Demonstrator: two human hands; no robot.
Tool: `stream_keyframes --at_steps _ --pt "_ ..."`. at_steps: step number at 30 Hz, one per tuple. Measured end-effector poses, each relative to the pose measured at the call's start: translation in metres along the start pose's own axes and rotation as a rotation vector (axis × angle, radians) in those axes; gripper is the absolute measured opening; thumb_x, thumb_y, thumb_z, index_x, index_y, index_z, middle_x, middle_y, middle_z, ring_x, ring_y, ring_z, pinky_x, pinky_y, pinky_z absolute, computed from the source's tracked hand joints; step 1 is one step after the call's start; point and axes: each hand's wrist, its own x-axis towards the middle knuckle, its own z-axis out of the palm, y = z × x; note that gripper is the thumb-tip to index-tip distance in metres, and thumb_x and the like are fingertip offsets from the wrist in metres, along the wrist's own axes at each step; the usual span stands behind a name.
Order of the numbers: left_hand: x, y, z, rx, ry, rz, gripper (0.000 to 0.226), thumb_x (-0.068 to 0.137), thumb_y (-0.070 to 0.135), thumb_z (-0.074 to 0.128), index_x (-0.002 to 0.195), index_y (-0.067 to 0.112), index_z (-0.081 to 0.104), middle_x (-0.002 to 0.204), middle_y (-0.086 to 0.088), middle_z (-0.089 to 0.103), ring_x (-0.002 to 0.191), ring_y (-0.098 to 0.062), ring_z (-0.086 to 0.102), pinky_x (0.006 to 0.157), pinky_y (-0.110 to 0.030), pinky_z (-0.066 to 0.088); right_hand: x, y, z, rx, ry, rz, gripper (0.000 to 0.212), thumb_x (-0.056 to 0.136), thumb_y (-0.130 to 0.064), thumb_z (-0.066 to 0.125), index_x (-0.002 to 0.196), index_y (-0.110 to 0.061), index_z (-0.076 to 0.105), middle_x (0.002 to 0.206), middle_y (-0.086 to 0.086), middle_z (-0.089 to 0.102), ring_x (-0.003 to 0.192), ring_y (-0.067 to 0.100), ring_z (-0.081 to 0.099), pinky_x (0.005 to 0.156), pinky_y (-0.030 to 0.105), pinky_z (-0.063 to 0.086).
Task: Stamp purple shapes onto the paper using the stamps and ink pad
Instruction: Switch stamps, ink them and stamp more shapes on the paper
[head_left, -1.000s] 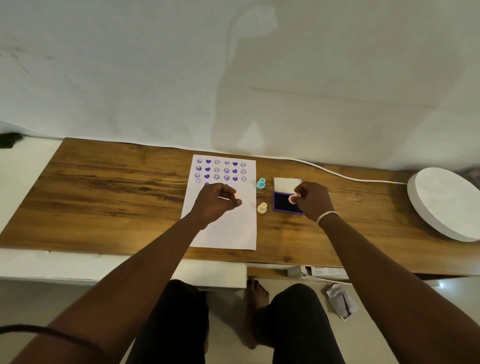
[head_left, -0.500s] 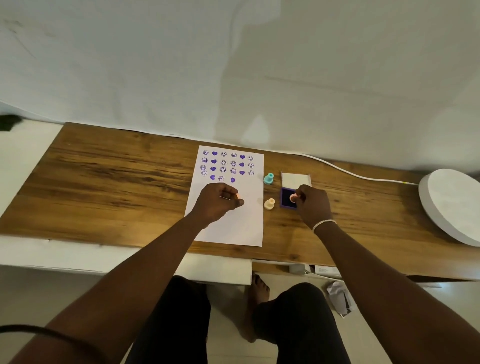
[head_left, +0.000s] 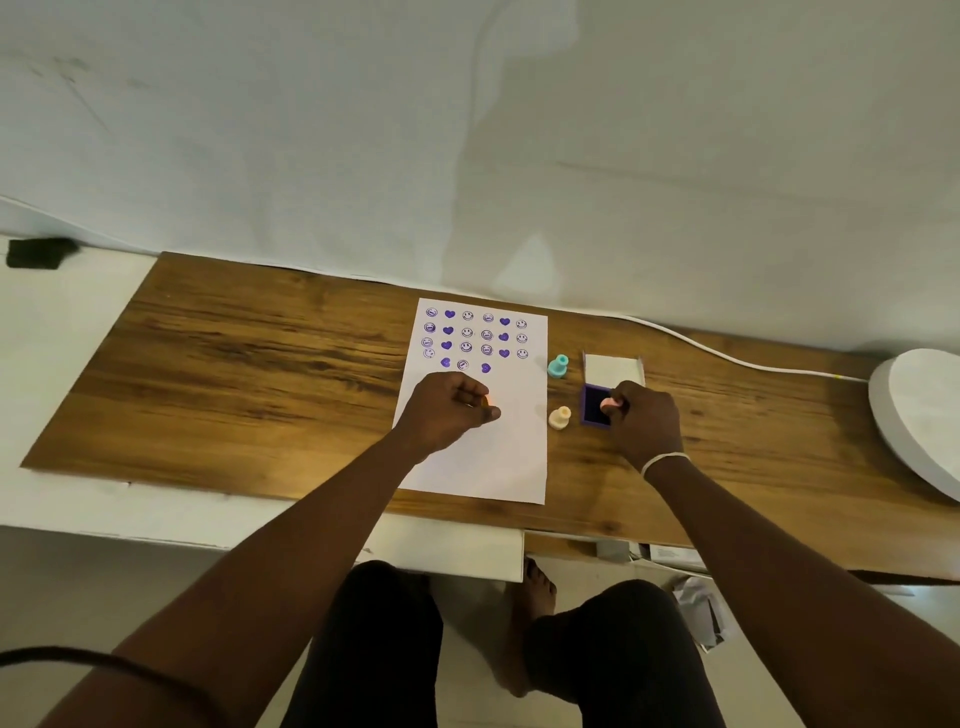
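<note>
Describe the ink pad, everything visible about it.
The ink pad is a small square case with a purple rim and a dark, nearly black-purple inked face. Its white lid lies open flat behind it, toward the wall. It sits on the wooden table, right of the paper, with a cream stamp just beside it. The right hand holds a pink stamp down over its face.

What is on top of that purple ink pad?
A pink stamp, held by the right hand, sits on the ink pad. The hand covers the pad's right part, so whatever lies there cannot be seen.
</note>
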Motion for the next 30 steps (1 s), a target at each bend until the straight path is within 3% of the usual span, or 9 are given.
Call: stream_keyframes --at_steps 5,10,11,13,15,18,25,27,30 --pt "-0.013 0.012 -0.006 0.030 -0.003 0.023 0.035 0.070 0.024 0.086 0.100 0.013 0.070 0.091 -0.001 0.074 0.084 -0.014 0.070 0.068 -0.019 0.050 0.000 -0.004 -0.002 0.000 -0.023 0.042 0.012 0.089 -0.017 0.064 0.092 -0.007 0.070 0.093 0.022 0.072 0.088 0.040 0.065 0.070 0.033 0.048" --pt "-0.029 0.023 -0.016 0.107 0.042 0.054 0.034 0.069 0.028 0.086 0.098 0.016 0.071 0.088 0.003 0.074 0.078 -0.008 0.069 0.066 -0.017 0.049 0.005 -0.009 -0.021 0.190 -0.034 0.216 0.022 0.080 -0.018 0.074 0.098 -0.005 0.075 0.104 0.016 0.073 0.100 0.032 0.066 0.086 0.031 0.048" --pt "-0.031 0.023 -0.018 0.105 0.044 0.050 0.034 0.069 0.028 0.086 0.097 0.016 0.071 0.087 0.003 0.074 0.077 -0.008 0.069 0.067 -0.019 0.050 0.007 -0.011 -0.028 0.396 0.014 0.325 0.023 0.080 -0.018 0.075 0.099 -0.004 0.075 0.103 0.015 0.073 0.102 0.030 0.066 0.085 0.029 0.049" --pt "-0.033 0.022 -0.024 0.109 0.057 0.038 0.034 0.068 0.027 0.087 0.096 0.016 0.071 0.086 0.002 0.074 0.075 -0.008 0.069 0.066 -0.020 0.051 0.009 -0.020 -0.045 1.208 0.045 0.580 0.013 0.088 -0.011 0.067 0.099 -0.004 0.067 0.101 0.012 0.069 0.106 0.025 0.065 0.079 0.026 0.053" --pt "-0.032 0.017 -0.026 0.149 0.072 0.038 0.033 0.069 0.028 0.086 0.096 0.017 0.071 0.087 0.003 0.073 0.074 -0.006 0.068 0.061 -0.016 0.047 0.002 -0.030 -0.061 1.959 -0.046 0.648 0.009 0.094 -0.004 0.056 0.101 0.000 0.062 0.099 0.012 0.064 0.096 0.021 0.065 0.069 0.020 0.057" --pt "-0.030 0.012 -0.024 0.203 0.084 0.045 0.033 0.070 0.030 0.086 0.096 0.017 0.071 0.086 0.004 0.072 0.075 -0.004 0.067 0.058 -0.014 0.044 -0.013 -0.048 -0.076 2.325 -0.173 0.552 0.017 0.090 -0.003 0.055 0.103 0.004 0.061 0.093 0.018 0.065 0.078 0.019 0.062 0.062 0.019 0.057" --pt "-0.022 0.001 -0.015 0.236 0.081 0.055 0.032 0.072 0.030 0.084 0.096 0.013 0.071 0.088 0.000 0.072 0.080 -0.012 0.067 0.062 -0.014 0.043 -0.012 -0.069 -0.073 2.207 -0.316 0.488 0.021 0.082 -0.005 0.063 0.101 0.004 0.063 0.091 0.020 0.068 0.072 0.020 0.066 0.064 0.022 0.058" --pt "-0.019 -0.003 -0.013 0.234 0.065 0.050 0.032 0.073 0.029 0.083 0.096 0.012 0.070 0.088 -0.001 0.072 0.080 -0.013 0.066 0.062 -0.013 0.043 -0.003 -0.071 -0.066 1.973 -0.251 0.470 0.018 0.084 -0.003 0.065 0.101 0.003 0.066 0.092 0.018 0.071 0.075 0.020 0.068 0.067 0.023 0.059" --pt "-0.015 -0.012 -0.015 0.221 0.054 0.029 0.033 0.073 0.029 0.083 0.097 0.011 0.070 0.089 -0.003 0.072 0.080 -0.014 0.066 0.063 -0.014 0.045 0.010 -0.081 -0.050 1.249 -0.086 0.268 0.007 0.086 -0.007 0.068 0.088 -0.010 0.075 0.089 0.015 0.074 0.081 0.023 0.069 0.076 0.027 0.059"
